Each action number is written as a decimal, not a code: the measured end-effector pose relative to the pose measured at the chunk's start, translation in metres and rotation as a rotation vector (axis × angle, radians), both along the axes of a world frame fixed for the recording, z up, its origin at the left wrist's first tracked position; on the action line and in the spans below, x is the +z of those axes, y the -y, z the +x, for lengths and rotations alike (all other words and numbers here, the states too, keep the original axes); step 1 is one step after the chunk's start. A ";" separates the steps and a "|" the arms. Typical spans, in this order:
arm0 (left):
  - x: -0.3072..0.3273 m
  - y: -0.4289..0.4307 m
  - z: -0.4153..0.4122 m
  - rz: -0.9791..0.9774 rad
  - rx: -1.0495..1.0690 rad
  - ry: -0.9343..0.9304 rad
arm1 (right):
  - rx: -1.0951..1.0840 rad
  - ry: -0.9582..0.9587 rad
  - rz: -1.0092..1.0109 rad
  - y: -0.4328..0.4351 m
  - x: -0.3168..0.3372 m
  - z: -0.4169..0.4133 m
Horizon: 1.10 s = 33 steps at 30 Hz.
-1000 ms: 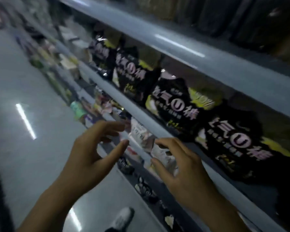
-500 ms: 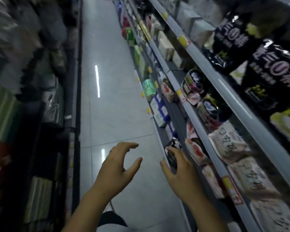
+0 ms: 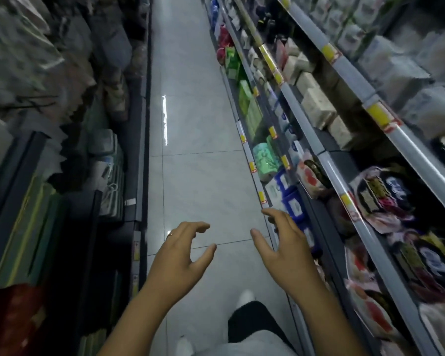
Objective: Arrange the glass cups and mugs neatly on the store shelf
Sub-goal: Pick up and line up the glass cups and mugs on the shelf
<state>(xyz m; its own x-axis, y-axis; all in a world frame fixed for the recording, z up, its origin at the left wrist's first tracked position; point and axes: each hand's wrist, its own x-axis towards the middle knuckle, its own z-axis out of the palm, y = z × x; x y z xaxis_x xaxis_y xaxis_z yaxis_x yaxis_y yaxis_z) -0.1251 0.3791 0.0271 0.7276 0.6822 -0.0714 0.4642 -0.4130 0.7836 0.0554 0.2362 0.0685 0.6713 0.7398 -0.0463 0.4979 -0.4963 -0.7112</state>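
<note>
No glass cups or mugs show in this view. My left hand (image 3: 181,255) hovers over the aisle floor with loosely curled fingers and holds nothing; a ring sits on one finger. My right hand (image 3: 283,246) is held out beside it, fingers spread and relaxed, close to the lower edge of the right-hand shelving (image 3: 329,165) without touching it. Both forearms reach forward from the bottom of the frame.
A tiled aisle floor (image 3: 190,124) runs straight ahead between two shelving units. The right shelves carry packaged goods, boxes and yellow price tags (image 3: 328,51). The left shelving (image 3: 93,150) holds bags and packs. My white shoe (image 3: 244,296) is below.
The view has swung from the right shelf of dark packets to looking down the aisle. Both hands have come away from the shelf and now hang over the floor, holding nothing.
</note>
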 end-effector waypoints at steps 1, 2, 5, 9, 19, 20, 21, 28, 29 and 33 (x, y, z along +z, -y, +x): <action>-0.005 -0.019 0.007 -0.005 0.015 -0.008 | 0.013 -0.001 -0.007 -0.022 -0.006 0.010; -0.010 -0.039 0.017 -0.004 0.033 -0.016 | 0.032 0.005 -0.014 -0.044 -0.012 0.022; -0.020 -0.104 0.056 0.010 0.085 -0.025 | 0.104 0.005 -0.032 -0.114 -0.031 0.063; -0.011 -0.185 0.120 0.007 0.154 -0.037 | 0.224 0.006 -0.084 -0.209 -0.036 0.128; 0.020 -0.371 0.250 0.008 0.258 -0.048 | 0.345 0.014 -0.136 -0.422 -0.031 0.269; 0.015 -0.392 0.262 -0.003 0.251 -0.055 | 0.341 0.012 -0.143 -0.441 -0.035 0.281; 0.008 -0.414 0.274 -0.012 0.242 -0.058 | 0.327 0.009 -0.150 -0.460 -0.039 0.293; -0.009 -0.600 0.382 -0.024 0.018 -0.041 | 0.097 0.006 -0.145 -0.605 -0.043 0.384; -0.002 -0.623 0.400 -0.021 -0.024 -0.034 | 0.042 0.002 -0.144 -0.619 -0.037 0.396; 0.018 -0.700 0.483 0.017 -0.221 -0.001 | -0.188 0.004 -0.112 -0.667 -0.015 0.442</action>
<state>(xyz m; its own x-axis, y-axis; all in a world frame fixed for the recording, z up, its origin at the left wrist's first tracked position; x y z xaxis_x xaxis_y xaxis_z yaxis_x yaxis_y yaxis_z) 0.3576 1.0789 0.0456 0.8594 0.5075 -0.0619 0.3615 -0.5176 0.7755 0.4970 0.9029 0.0535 0.7972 0.5921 -0.1180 0.3919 -0.6561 -0.6449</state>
